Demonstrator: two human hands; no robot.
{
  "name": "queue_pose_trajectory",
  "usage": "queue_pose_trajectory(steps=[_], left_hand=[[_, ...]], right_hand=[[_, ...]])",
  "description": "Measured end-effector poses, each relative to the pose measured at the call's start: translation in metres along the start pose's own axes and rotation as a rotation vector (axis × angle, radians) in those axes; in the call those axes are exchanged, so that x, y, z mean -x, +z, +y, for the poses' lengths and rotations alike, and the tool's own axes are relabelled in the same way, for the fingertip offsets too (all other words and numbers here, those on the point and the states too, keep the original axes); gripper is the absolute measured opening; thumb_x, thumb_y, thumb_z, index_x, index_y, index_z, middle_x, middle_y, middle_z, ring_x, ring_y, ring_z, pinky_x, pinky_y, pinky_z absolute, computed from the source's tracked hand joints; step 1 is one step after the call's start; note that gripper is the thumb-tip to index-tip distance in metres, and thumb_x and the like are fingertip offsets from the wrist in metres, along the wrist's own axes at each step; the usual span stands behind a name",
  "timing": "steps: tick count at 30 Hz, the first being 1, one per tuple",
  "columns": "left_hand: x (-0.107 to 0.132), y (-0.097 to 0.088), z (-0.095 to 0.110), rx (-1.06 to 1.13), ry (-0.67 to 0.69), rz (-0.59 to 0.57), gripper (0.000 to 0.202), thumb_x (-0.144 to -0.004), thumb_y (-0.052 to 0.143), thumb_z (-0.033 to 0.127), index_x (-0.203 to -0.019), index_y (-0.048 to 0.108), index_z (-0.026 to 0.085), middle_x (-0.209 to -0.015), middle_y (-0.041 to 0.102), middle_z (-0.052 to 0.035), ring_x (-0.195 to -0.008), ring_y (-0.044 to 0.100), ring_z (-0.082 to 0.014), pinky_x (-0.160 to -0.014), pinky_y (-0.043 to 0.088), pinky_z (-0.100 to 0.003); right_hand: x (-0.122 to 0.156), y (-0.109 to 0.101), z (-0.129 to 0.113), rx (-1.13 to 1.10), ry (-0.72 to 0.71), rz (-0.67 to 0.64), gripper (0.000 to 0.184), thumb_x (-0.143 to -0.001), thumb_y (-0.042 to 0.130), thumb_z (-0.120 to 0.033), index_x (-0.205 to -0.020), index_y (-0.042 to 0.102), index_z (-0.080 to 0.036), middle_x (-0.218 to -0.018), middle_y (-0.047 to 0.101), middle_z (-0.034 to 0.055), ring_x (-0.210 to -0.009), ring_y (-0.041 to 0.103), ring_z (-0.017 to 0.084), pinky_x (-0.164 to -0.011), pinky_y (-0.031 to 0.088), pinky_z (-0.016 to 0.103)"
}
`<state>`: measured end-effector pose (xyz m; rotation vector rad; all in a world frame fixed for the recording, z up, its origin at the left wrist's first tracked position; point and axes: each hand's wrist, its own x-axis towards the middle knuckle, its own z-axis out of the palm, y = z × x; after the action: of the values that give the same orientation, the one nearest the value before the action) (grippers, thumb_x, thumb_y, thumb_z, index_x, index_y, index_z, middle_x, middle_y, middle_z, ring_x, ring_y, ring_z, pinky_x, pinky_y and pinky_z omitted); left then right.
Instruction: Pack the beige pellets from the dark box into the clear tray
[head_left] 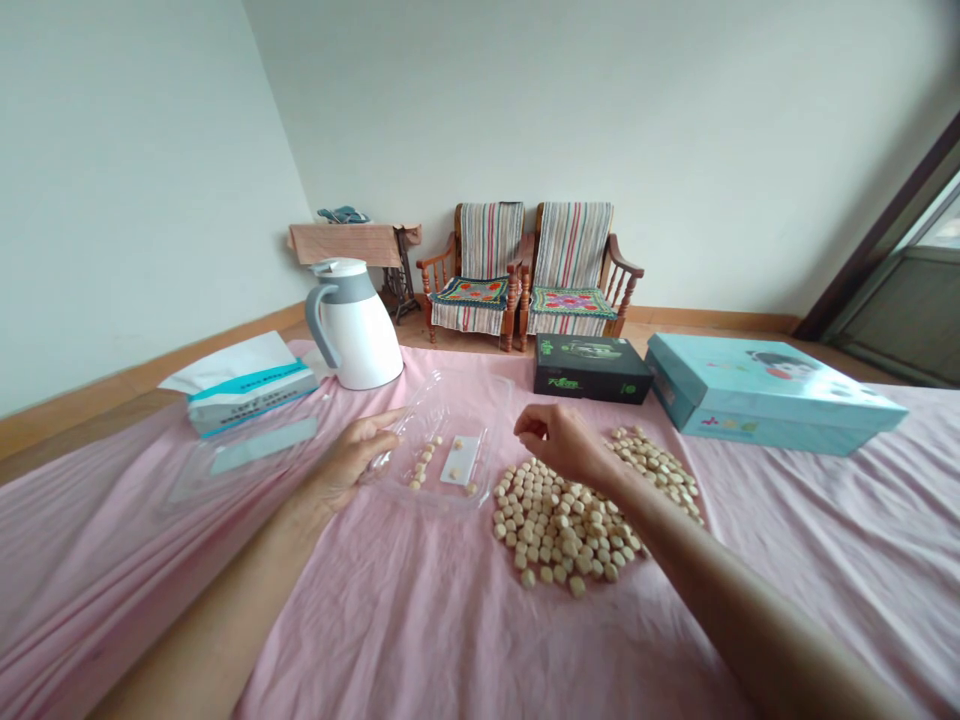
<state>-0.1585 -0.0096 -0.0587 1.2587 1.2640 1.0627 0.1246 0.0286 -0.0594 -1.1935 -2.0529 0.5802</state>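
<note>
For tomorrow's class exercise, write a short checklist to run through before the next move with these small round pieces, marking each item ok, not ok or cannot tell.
Left hand at the rim of the clear plastic tray: ok.
Right hand over the pile of small round pieces: ok.
Right hand holding a piece: cannot tell, fingers curled.
Room in the tray: ok, few pieces inside.
White card out of the tray: not ok, it lies inside.
</note>
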Motion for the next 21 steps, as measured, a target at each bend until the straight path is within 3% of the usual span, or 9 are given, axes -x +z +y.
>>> queue_pose_trajectory(steps=[5,8,17,21], left_hand=[[-0.001,-0.003,-0.003,-0.012,-0.004,-0.008,0.071,-0.069,0.065,0.031,-0.135,0.047,0.011,-0.05,0.035,0.0101,-0.038,0.025,-0.0036,-0.04,0.013,-0.019],[0.0,-0.003,-0.003,-0.008,-0.002,-0.011,0.071,-0.07,0.065,0.031,-0.135,0.046,0.01,-0.049,0.033,0.0105,-0.038,0.025,-0.0041,-0.04,0.013,-0.019],[0.0,-0.002,-0.002,-0.002,-0.002,-0.01,0.071,-0.07,0.066,0.029,-0.134,0.047,0.007,-0.048,0.032,0.0103,-0.041,0.031,-0.0054,-0.043,0.017,-0.019],[0.0,-0.002,-0.002,-0.013,0.0,0.009,0.068,-0.069,0.067,0.03,-0.131,0.05,0.009,-0.048,0.032,0.01,-0.041,0.032,-0.0054,-0.042,0.015,-0.019]], right_hand=[[0.009,0.011,0.004,0.336,-0.129,-0.323,0.024,-0.076,0.053,-0.009,-0.09,0.07,-0.018,-0.094,0.071,0.0075,-0.09,0.06,0.019,-0.08,0.04,0.03],[0.014,0.016,-0.002,0.497,-0.17,-0.42,0.023,-0.083,0.049,-0.015,-0.091,0.07,-0.019,-0.096,0.068,0.0102,-0.094,0.059,0.022,-0.083,0.036,0.034],[0.018,0.021,-0.006,0.522,-0.217,-0.415,0.016,-0.078,0.051,-0.015,-0.086,0.064,-0.017,-0.089,0.066,0.0087,-0.089,0.057,0.021,-0.078,0.033,0.032],[0.016,0.011,-0.005,0.442,-0.171,-0.349,0.013,-0.071,0.053,-0.011,-0.08,0.061,-0.016,-0.083,0.066,0.0062,-0.082,0.056,0.018,-0.075,0.036,0.03]])
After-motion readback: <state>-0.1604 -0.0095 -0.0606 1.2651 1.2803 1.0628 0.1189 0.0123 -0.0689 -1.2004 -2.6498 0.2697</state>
